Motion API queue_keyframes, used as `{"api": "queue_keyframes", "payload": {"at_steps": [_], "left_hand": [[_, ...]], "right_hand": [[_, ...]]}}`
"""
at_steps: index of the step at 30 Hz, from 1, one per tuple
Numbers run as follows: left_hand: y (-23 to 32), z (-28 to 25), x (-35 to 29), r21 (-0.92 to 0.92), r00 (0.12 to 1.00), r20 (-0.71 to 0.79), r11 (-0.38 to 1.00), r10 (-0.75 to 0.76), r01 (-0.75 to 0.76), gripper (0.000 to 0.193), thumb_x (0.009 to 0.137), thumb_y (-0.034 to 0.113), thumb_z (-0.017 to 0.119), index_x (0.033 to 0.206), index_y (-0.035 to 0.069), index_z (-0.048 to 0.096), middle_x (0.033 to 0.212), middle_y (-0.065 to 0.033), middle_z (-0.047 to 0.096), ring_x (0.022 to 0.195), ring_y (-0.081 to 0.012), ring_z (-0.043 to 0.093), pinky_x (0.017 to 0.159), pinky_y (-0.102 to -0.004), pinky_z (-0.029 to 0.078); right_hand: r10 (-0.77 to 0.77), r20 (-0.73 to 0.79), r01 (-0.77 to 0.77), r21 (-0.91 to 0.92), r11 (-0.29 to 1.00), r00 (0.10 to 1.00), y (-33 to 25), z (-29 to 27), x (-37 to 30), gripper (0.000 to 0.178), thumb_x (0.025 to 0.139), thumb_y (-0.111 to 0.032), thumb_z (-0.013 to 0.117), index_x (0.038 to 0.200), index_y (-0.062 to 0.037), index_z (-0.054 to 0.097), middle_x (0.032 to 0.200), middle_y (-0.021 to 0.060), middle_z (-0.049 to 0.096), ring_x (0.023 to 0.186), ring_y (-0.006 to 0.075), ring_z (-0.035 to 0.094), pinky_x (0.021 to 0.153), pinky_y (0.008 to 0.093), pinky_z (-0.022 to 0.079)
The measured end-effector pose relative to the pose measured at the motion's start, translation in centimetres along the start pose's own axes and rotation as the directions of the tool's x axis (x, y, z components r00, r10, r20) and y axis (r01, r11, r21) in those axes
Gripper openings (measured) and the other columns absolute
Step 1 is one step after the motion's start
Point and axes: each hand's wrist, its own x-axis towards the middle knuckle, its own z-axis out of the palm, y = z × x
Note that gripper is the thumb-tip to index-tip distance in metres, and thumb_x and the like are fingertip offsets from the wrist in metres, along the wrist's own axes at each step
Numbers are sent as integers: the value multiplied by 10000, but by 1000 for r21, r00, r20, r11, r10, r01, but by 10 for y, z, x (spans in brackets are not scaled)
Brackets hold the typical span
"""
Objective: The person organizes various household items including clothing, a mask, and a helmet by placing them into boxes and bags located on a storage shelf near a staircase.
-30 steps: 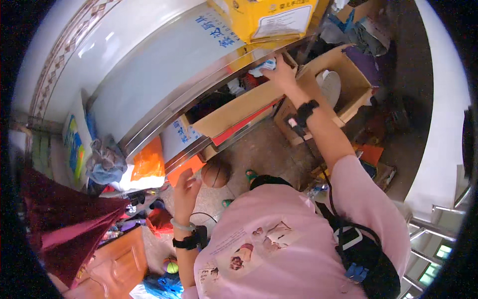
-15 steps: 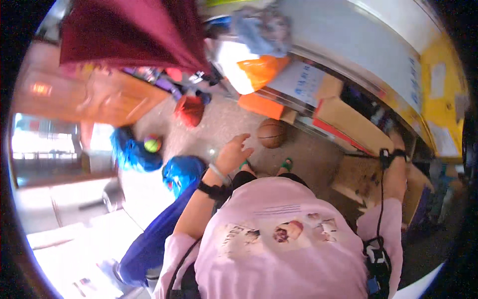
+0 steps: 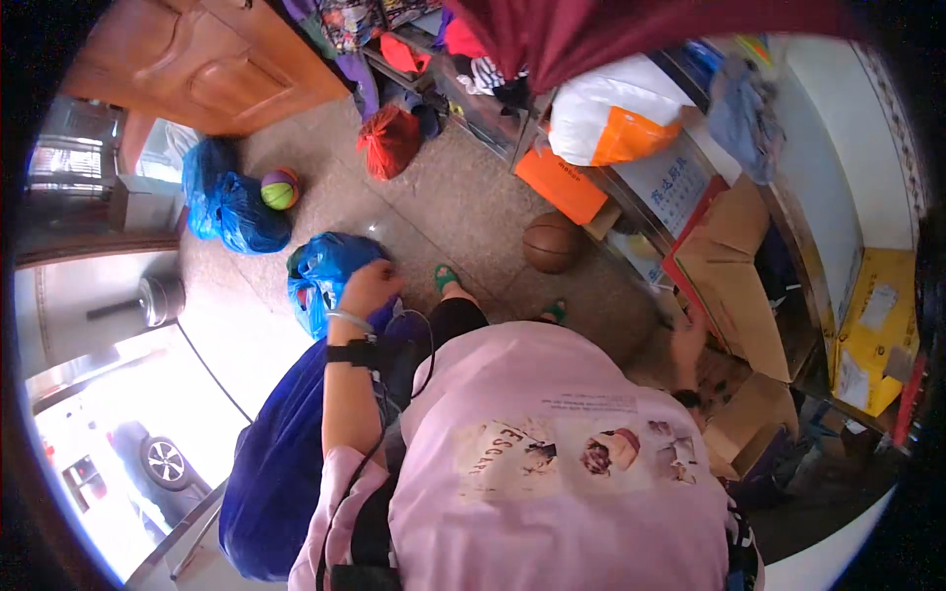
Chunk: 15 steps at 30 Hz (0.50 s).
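My left hand (image 3: 370,288) is above a knotted blue plastic bag (image 3: 333,258) on the floor, its fingers loosely bent and nothing visible in them. Whether it touches the bag, I cannot tell. A large dark-blue bundle (image 3: 286,463) lies under my left forearm. Smeared by motion, my right hand (image 3: 687,340) hangs beside an open cardboard box (image 3: 729,266) on the right. Its fingers look apart, with no thing seen in them. A brown basketball (image 3: 552,242) rests on the floor between my feet and the shelf.
Blue bags (image 3: 251,212), a multicoloured ball (image 3: 280,189) and a red bag (image 3: 388,141) lie farther off. A maroon cloth (image 3: 631,39) hangs at the top. An orange box (image 3: 560,185) and a white-orange bag (image 3: 616,113) line the shelf; another carton (image 3: 751,419) stands lower right.
The view has swung round and sharpened. My right hand has come away from the cardboard box toward my body. My left hand has moved left, over the blue bag.
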Motion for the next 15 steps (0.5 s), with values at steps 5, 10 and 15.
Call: {"api": "queue_keyframes", "payload": {"at_steps": [5, 10, 15], "left_hand": [[-74, -88, -12, -17, 952, -255, 985, -168, 169, 474, 725, 312, 625, 1089, 21, 541, 998, -197, 597, 944, -328, 570, 801, -374, 451], [-132, -117, -13, -202, 925, -314, 967, -213, 154, 466, 733, 318, 623, 1082, 20, 543, 983, -205, 599, 924, -326, 578, 789, -382, 455], [-156, -106, -25, -198, 918, -297, 958, -262, 209, 442, 727, 304, 625, 1063, 26, 550, 939, -195, 608, 884, -318, 586, 753, -379, 460]], "right_hand": [[-208, 477, 92, 255, 962, 854, -179, 45, 0, 303, 766, -93, 560, 1055, -8, 528, 1014, 126, 566, 891, 202, 573, 778, 300, 445], [-471, 584, 210, 459, 863, 661, -291, 96, 38, 266, 821, -118, 535, 1067, -17, 536, 1021, 105, 586, 913, 194, 572, 779, 291, 454], [-430, 745, 274, 332, 902, 511, -372, 129, 52, 296, 807, -156, 560, 1066, -15, 539, 1015, 115, 596, 918, 212, 580, 785, 305, 456]]}}
